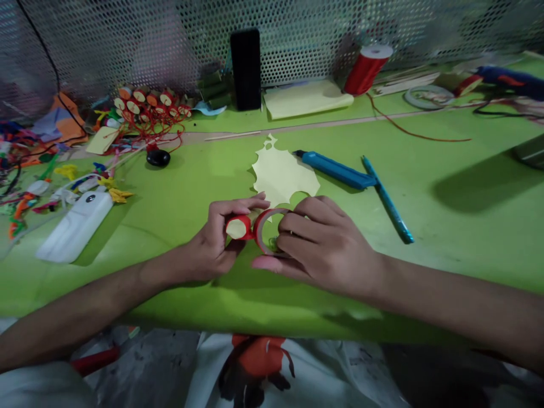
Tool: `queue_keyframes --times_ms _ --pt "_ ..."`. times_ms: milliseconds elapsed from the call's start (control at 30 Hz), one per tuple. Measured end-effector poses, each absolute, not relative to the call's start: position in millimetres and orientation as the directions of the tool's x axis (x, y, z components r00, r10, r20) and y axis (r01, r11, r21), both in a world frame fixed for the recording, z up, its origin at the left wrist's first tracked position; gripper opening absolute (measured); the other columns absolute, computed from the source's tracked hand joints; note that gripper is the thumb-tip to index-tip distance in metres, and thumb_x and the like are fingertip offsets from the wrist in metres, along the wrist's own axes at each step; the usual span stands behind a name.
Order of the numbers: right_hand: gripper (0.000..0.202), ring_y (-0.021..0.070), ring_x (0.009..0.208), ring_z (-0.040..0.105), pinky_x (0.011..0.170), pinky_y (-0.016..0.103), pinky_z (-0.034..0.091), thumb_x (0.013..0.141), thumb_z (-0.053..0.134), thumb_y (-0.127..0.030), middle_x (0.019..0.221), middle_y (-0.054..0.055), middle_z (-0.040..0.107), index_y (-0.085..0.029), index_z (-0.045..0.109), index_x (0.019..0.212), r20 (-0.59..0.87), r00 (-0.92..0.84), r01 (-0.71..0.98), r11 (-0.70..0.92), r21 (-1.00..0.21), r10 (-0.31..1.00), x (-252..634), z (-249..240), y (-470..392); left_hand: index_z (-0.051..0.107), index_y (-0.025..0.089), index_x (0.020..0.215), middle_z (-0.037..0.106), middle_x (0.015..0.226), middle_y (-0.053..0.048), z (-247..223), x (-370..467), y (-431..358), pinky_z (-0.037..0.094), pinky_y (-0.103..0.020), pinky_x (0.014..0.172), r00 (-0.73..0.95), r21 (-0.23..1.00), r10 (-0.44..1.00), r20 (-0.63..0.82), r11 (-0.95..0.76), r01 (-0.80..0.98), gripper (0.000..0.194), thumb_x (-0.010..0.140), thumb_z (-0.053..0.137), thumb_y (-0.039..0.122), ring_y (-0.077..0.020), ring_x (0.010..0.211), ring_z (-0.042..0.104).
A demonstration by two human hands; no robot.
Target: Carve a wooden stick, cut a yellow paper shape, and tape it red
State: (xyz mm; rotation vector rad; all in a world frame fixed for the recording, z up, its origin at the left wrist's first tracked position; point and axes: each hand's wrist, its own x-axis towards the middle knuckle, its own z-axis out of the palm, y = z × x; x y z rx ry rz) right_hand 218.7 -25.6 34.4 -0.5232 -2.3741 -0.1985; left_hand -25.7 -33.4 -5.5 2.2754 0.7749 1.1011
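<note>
My left hand (221, 235) is closed round a small cardboard tube (238, 227), its near end covered with pale yellow paper and its rim red. In my right hand (321, 243) is a roll of red tape (260, 241), gripped with the fingers through its ring. The tape roll touches the tube's side, and a red strip seems to join them. Just beyond both hands lies a pale yellow sheet (280, 173) with scalloped, cut-out edges. A blue utility knife (335, 170) rests to its right, its tip close to the paper, with a teal pen (387, 201) beside it.
A black phone (245, 71) leans upright against the perforated metal panel (297, 39). Red-rimmed tubes (148, 103) with cords are piled back left, near a white power bank (77, 226). A red thread spool (368, 69) and a glue gun (510, 79) lie back right.
</note>
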Motion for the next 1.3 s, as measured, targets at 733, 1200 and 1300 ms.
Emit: queue_keyframes --times_ms 733,1200,1300 --pt "0.048 0.0149 0.066 0.045 0.069 0.033 0.04 0.101 0.07 -0.044 0.065 0.002 0.057 -0.017 0.06 0.063 0.652 -0.673 0.321 0.932 -0.168 0.35 213.4 37.8 -22.5 0.043 0.026 0.141 0.055 0.11 -0.004 1.5 -27.4 -42.8 0.054 -0.028 0.081 0.465 0.669 0.672 0.577 -0.715 0.203 0.04 0.109 0.059 0.044 -0.0151 0.094 0.059" --pt "0.052 0.0142 0.065 0.042 0.068 0.031 0.036 0.101 0.067 -0.051 0.063 0.001 0.056 -0.018 0.057 0.061 0.652 -0.672 0.299 0.934 -0.197 0.352 215.9 35.9 -11.2 0.043 0.027 0.131 0.053 0.096 0.001 4.7 -23.4 -44.1 0.048 -0.019 0.057 0.433 0.72 0.702 0.566 -0.676 0.154 0.036 0.105 0.066 0.038 -0.0088 0.07 0.053" --pt "0.051 0.0144 0.066 0.041 0.067 0.031 0.036 0.099 0.07 -0.05 0.063 0.001 0.056 -0.018 0.056 0.061 0.662 -0.663 0.301 0.934 -0.193 0.351 215.3 34.0 -8.8 0.044 0.027 0.13 0.053 0.094 0.001 7.5 -23.4 -42.4 0.044 -0.017 0.053 0.434 0.673 0.681 0.589 -0.711 0.202 0.034 0.106 0.064 0.04 -0.0077 0.067 0.052"
